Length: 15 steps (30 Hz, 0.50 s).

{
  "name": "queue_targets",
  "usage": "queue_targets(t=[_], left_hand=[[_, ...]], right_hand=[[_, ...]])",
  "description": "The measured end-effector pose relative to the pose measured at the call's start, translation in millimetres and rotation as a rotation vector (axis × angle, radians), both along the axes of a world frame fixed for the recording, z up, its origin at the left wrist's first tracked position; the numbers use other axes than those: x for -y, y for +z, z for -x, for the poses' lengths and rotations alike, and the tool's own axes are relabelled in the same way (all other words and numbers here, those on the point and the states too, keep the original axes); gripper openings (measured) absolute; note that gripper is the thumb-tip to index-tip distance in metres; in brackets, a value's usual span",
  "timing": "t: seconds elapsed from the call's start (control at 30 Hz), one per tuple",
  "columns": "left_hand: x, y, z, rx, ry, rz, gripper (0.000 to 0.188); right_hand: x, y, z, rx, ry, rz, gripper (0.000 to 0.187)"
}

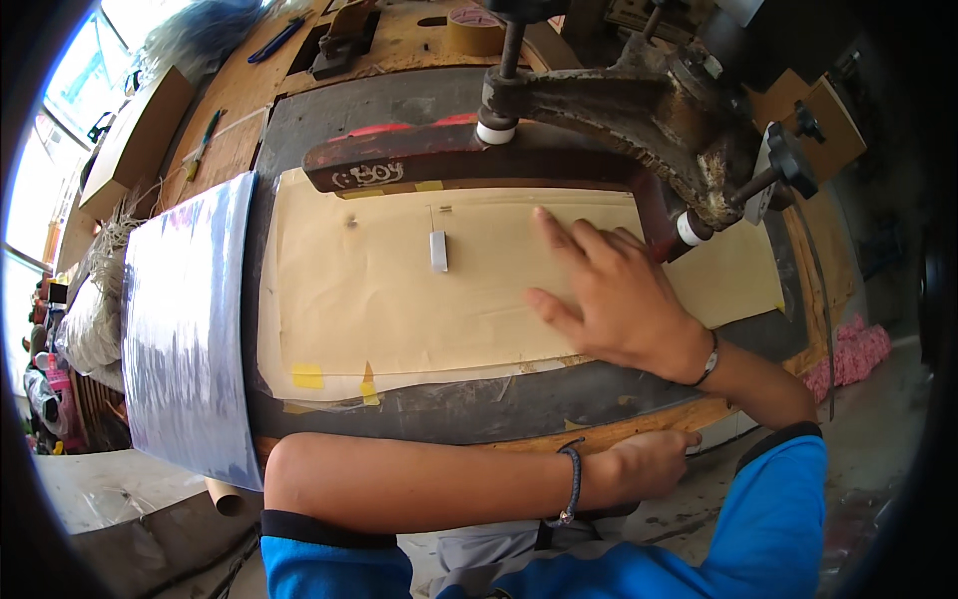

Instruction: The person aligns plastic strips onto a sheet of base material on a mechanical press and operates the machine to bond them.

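Observation:
My right hand (624,299) lies over the tan paper sheet (369,299) with its fingers spread and nothing in its grip. The thumb and index finger point left across the sheet. My left forearm crosses in front of me, and my left hand (644,466) is curled at the table's front edge, below the right wrist. Its inner side is hidden, so whatever it may hold does not show. A small grey block (439,252) rests on the sheet, left of the right fingertips. Behind it, a dark red metal frame (479,155) lies along the sheet's far edge.
A heavy cast arm with black knobs (639,105) stands over the far right. Shiny clear plastic sheets (190,319) overhang the left edge. Farther back are a tape roll (475,32), a blue tool (276,40) and a cutter (203,145). Pink cloth (853,359) lies at right.

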State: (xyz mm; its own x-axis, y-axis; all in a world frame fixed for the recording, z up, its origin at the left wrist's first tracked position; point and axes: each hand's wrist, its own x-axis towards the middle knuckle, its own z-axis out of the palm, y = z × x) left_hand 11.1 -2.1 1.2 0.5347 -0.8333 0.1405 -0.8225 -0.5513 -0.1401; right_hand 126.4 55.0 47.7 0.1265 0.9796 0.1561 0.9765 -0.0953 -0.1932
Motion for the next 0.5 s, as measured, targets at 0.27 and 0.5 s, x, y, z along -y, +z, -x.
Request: queue_targets(t=[0.27, 0.5], left_hand=[[-1.5, -1.2, -0.7, 0.009, -0.019, -0.050, 0.017], [-3.3, 3.5, -0.1, -0.017, -0.019, -0.080, 0.018]], right_hand=[[-22.9, 3.6, 18.9, 0.056, -0.105, 0.104, 0.082], [-23.1, 14.7, 27.6, 0.107, -0.152, 0.204, 0.084]])
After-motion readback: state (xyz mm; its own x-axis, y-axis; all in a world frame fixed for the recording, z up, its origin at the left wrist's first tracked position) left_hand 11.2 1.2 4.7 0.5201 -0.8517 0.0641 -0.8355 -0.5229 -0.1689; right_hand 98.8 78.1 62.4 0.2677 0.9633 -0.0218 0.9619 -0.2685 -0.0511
